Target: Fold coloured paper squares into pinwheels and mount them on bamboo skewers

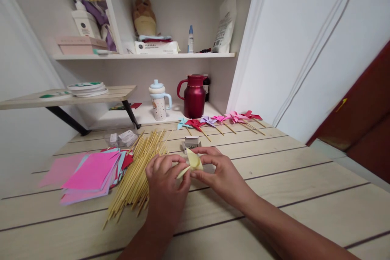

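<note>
Head view: I am pinching the yellow paper piece between my left hand and my right hand, both clenched on it just above the table. I am judging that firm fingertip pressure will keep the folds crisp. At nine o'clock bamboo sticks are lying; at twelve, finished pinwheels are waiting.

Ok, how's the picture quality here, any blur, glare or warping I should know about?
Head view: soft, even light, no glare on the table; wide-angle warp bends the planks and tilts the door edge; both hands and the yellow paper are slightly soft, shelf items blurrier.
</note>
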`<state>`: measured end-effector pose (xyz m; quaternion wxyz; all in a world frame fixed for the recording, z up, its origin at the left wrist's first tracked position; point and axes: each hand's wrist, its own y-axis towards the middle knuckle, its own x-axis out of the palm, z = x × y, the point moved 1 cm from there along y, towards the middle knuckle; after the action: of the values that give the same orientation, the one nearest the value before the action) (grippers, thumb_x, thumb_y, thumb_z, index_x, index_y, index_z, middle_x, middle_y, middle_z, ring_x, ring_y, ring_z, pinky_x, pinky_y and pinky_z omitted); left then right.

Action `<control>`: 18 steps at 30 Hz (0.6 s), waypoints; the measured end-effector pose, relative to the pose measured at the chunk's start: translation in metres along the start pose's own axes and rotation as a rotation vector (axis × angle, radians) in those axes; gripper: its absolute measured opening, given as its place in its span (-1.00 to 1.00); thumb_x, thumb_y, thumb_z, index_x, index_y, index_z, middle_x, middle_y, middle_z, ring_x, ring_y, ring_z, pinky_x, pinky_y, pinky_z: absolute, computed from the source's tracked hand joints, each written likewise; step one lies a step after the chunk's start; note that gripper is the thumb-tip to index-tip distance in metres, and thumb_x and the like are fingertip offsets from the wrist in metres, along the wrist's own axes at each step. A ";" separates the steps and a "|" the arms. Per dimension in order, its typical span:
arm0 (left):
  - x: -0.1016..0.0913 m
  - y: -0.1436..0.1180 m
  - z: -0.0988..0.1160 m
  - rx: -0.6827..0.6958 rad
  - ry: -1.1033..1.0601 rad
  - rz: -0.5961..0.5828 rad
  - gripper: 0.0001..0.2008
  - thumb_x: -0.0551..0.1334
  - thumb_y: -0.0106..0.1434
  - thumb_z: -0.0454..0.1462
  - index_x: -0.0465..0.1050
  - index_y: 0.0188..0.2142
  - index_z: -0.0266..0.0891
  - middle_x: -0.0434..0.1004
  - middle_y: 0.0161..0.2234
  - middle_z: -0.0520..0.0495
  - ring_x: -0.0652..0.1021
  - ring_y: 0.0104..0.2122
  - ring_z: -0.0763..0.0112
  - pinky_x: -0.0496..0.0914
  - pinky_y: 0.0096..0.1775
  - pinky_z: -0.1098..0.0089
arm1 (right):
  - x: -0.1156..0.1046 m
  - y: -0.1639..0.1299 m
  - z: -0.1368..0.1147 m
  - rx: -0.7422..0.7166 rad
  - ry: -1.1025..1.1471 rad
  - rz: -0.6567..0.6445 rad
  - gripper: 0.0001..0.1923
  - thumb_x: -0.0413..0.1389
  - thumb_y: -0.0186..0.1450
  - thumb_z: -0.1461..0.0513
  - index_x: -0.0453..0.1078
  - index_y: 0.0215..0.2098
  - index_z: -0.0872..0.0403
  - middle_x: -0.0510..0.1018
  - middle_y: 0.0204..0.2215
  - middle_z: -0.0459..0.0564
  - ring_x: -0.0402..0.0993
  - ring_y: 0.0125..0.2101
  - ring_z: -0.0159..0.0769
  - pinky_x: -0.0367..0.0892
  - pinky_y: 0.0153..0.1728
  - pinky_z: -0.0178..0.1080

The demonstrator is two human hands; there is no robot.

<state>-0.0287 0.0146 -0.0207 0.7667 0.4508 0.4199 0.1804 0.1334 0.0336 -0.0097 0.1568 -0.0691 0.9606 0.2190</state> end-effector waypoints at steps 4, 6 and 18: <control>-0.002 0.000 0.002 0.028 0.016 -0.015 -0.90 0.25 0.17 -0.36 0.48 -0.37 -0.10 0.58 -0.33 0.04 0.53 -0.28 0.29 0.19 0.06 0.07 | 0.000 0.000 0.000 -0.015 0.021 0.020 -0.89 0.36 0.10 0.23 0.51 -0.48 0.02 0.53 -0.02 0.03 0.40 0.04 -0.10 0.19 0.08 -0.08; -0.002 0.000 0.002 0.040 0.036 -0.014 -0.89 0.25 0.18 -0.37 0.47 -0.36 -0.10 0.58 -0.32 0.03 0.53 -0.28 0.29 0.17 0.07 0.06 | 0.000 -0.001 -0.001 -0.009 0.040 0.022 -0.89 0.36 0.10 0.23 0.51 -0.46 0.02 0.52 -0.01 0.03 0.39 0.04 -0.11 0.18 0.10 -0.08; -0.003 -0.002 0.005 -0.225 -0.106 0.047 -0.66 0.23 0.26 -0.16 0.39 0.04 -0.08 0.44 0.01 -0.15 0.42 0.03 0.11 0.20 0.10 0.01 | 0.000 0.003 -0.005 0.305 0.509 0.045 -0.85 0.31 0.09 0.20 0.60 -0.37 0.10 0.66 -0.35 0.01 0.52 -0.29 -0.16 0.34 -0.14 -0.16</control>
<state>-0.0266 0.0087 -0.0201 0.8293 0.3803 0.3452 0.2201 0.1317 0.0341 -0.0041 -0.0853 -0.0760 0.9921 0.0514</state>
